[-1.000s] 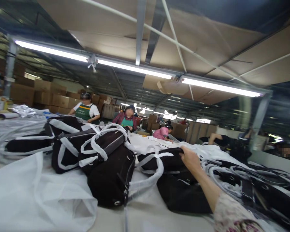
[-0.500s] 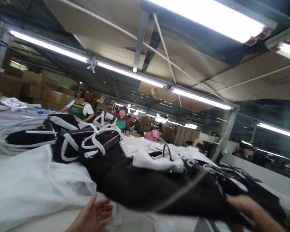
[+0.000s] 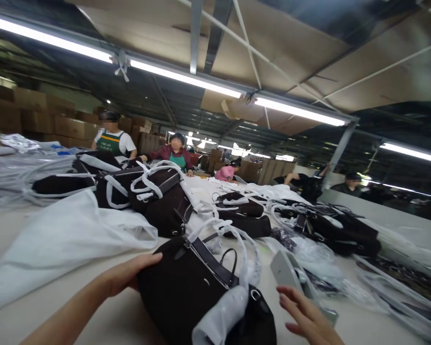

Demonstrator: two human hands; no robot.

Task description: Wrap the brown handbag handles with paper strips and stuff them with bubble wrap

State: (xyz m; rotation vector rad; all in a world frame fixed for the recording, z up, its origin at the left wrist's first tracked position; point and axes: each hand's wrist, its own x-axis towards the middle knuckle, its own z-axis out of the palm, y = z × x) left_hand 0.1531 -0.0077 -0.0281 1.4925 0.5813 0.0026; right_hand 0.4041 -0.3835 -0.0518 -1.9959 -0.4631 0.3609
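Note:
A black bag [image 3: 179,292] with handles wrapped in white material lies tilted on the pale table in front of me. My left hand [image 3: 129,274] holds the bag's left edge, thumb on top and the other fingers hidden behind it. To the right of the bag, my right hand [image 3: 303,311] is open with its fingers apart, touching nothing that I can make out. Just beyond that hand stands a grey-green holder [image 3: 289,275]. A white cloth-like bag [image 3: 75,235] lies flat at the left.
More black bags [image 3: 161,201] with wrapped handles are piled across the table. Clear plastic [image 3: 316,258] lies at the right. Several people work farther back, one in a green apron [image 3: 109,143]. Cardboard boxes [image 3: 72,127] are stacked behind.
The black bag, a dark blur stretching to the right before, now rests in front of me. My left hand has gone from empty to holding its edge; my right hand has come away from it.

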